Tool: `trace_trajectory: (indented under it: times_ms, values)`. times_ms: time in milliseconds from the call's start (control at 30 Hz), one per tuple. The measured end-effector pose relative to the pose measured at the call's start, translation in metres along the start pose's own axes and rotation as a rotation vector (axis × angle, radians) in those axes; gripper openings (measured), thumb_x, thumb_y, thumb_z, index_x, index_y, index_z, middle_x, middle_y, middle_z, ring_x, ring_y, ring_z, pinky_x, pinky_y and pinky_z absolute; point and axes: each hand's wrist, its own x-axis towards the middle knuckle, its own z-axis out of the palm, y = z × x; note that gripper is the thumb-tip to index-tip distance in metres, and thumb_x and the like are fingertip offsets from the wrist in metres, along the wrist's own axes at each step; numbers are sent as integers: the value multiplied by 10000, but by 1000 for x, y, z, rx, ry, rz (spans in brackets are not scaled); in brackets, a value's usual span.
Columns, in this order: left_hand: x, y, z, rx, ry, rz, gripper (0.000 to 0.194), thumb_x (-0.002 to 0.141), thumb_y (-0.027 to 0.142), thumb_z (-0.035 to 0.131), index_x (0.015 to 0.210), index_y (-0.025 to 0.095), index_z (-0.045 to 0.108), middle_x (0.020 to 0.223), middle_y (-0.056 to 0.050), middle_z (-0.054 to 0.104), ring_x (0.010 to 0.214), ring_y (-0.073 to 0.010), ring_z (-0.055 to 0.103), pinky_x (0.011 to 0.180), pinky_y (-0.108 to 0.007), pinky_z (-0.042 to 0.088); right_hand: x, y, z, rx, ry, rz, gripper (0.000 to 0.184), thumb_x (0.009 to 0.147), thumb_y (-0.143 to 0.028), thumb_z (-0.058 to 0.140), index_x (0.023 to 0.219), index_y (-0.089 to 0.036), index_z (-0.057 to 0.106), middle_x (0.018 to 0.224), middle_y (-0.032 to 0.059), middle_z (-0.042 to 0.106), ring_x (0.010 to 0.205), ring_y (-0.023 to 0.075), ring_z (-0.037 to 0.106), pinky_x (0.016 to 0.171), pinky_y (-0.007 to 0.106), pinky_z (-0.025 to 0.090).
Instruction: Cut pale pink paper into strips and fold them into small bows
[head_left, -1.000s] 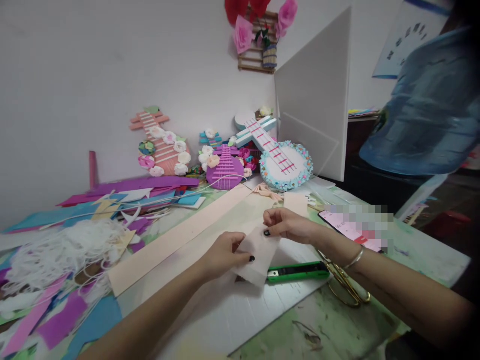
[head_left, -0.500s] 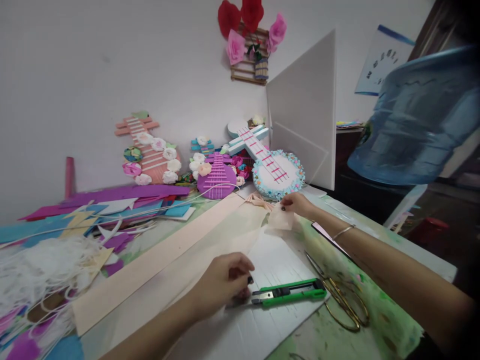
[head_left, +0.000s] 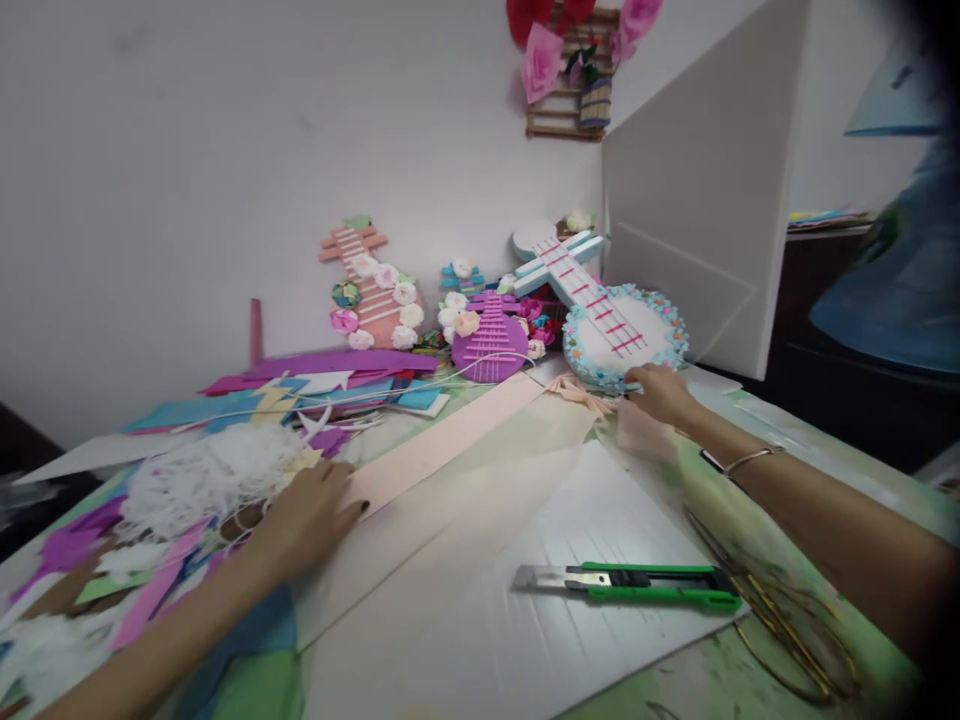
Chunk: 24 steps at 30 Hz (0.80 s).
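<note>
Now, left hand [head_left: 319, 515]: down at the near end of the long peach strip [head_left: 442, 440], fingers bent and a little apart, thumb at the strip's edge; I can't tell from here whether it pinches.
Right hand [head_left: 660, 395]: out across the tabletop [head_left: 712, 685], fingers gathered close, just in front of the blue-trimmed toy lute [head_left: 596, 340]; whether it grips anything, I can't tell.
Small peach piece [head_left: 643, 432]: right below that hand, blurred, so held or lying loose is anyone's call.
Peach strip: slanting away over the tabletop, its far end near the purple toy lute [head_left: 487, 350].
Step in hand: looks to me like sorting peach material, one hand at the small piece, the other at the strip.
Next move: shifting the strip would call for a proper thumb-and-finger hold, and a path clear of that bare blade.
Green cutter [head_left: 652, 583]: lying on the white board [head_left: 517, 650], blade out.
Gold scissors [head_left: 787, 625]: just beside the board, handles nearest us.
White string [head_left: 195, 475]: heaped beyond the left forearm.
</note>
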Motion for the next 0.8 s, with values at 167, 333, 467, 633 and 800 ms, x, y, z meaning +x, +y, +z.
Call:
trace_trajectory:
  times_ms: [167,333,467,633,800]
  values:
    - [28,-16,-5,34,-251,-173,350,767,462,530,924,162,615,848,-87,654,791,-242,612,662,-295,425,-16,-47,-6,28,-5,-139,290,802,-226,547,1069,-158,638,1117,158,617,1057,323,530,815,398,420]
    - [41,-10,-16,35,-242,-82,258,701,354,587,862,172,671,777,-34,663,730,-199,600,620,-252,387,-59,-93,-20,74,-43,-309,321,808,-267,574,1116,-180,593,1241,142,557,1139,319,498,884,429,415]
    - [46,-11,-44,81,-144,-48,231,752,296,492,725,169,683,710,-34,663,730,-199,597,630,-256,366,-95,-115,-43,156,-111,-471,359,830,-307,554,1158,-161,558,1273,161,523,1215,333,442,938,462,390]
    - [55,-41,-93,196,52,-142,323,801,328,433,862,149,695,863,-92,696,839,-250,610,681,-281,383,-142,-126,-76,271,-404,-573,494,825,-431,558,1215,-128,527,1194,164,554,1103,299,517,938,426,407]
    - [52,-92,-124,272,119,-251,404,835,362,404,950,95,684,919,-138,690,919,-287,611,760,-319,408,-180,-130,-82,179,-593,-519,451,669,-304,714,1073,-148,590,1101,138,560,989,302,532,822,420,443]
